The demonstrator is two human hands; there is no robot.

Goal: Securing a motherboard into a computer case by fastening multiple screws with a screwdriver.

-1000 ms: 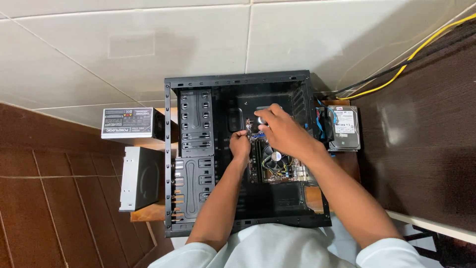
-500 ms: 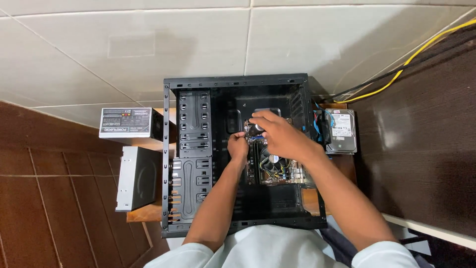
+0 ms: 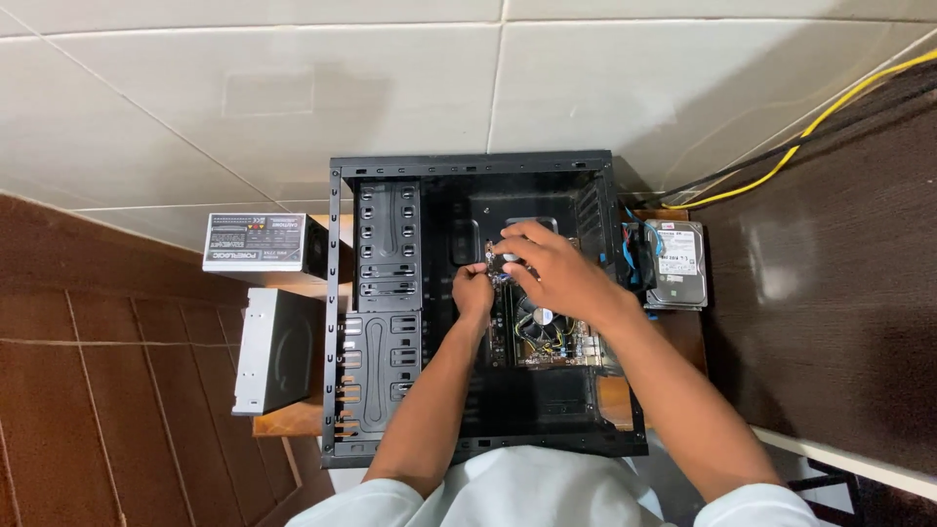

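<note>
Since 1 s ago, barely any shift: right hand [image 3: 551, 268] slid slightly left over the motherboard [image 3: 547, 337] in the open black case [image 3: 468, 166]. Left hand [image 3: 473, 290] stays put, fingers pinched together at the board's top-left edge. Right fingers spread, resting on the board.

Your right hand [image 3: 551, 268] has slid slightly left and down over the green motherboard [image 3: 547, 337] in the open black metal computer case [image 3: 390, 293]. Your left hand [image 3: 473, 288] has held close beside it, shifting only a little. Your head camera drifted slightly.
</note>
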